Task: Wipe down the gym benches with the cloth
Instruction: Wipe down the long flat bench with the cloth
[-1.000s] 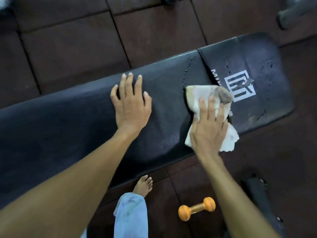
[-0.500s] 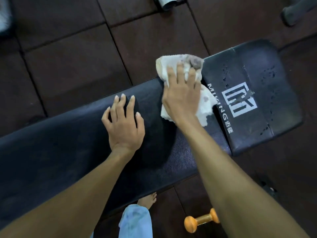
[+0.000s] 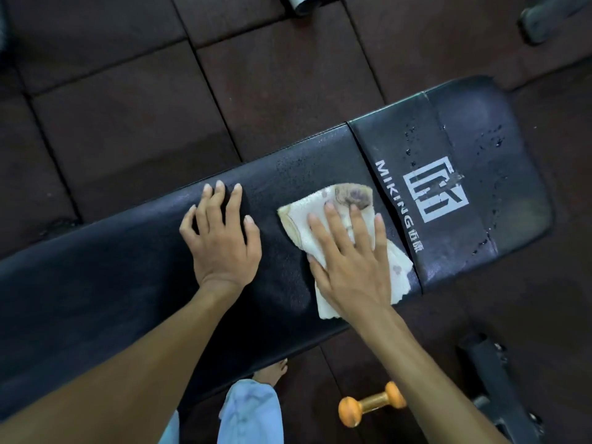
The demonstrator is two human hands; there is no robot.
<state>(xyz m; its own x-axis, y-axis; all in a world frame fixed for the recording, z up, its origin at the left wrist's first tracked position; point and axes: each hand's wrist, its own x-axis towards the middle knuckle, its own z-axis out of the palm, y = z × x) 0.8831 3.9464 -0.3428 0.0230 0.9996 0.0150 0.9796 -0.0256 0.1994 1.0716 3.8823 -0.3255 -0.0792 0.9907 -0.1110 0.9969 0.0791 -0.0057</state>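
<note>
A long black padded gym bench [image 3: 105,283] runs from lower left to upper right, with a white logo and droplets of water on its right end section. A stained white cloth [image 3: 320,213] lies on the pad just left of the logo seam. My right hand [image 3: 352,261] presses flat on the cloth with fingers spread. My left hand [image 3: 221,241] rests flat on the bare pad to the left of the cloth, holding nothing.
A small orange dumbbell [image 3: 371,403] lies on the dark rubber floor tiles [image 3: 134,107] below the bench, beside my bare foot [image 3: 272,371] and blue trouser leg. A black metal frame [image 3: 499,389] sits lower right. A pipe end [image 3: 302,4] shows at the top.
My right hand swept the cloth up to the bench's far edge, then back down toward the near side beside the logo seam. My left hand stayed flat on the pad.
</note>
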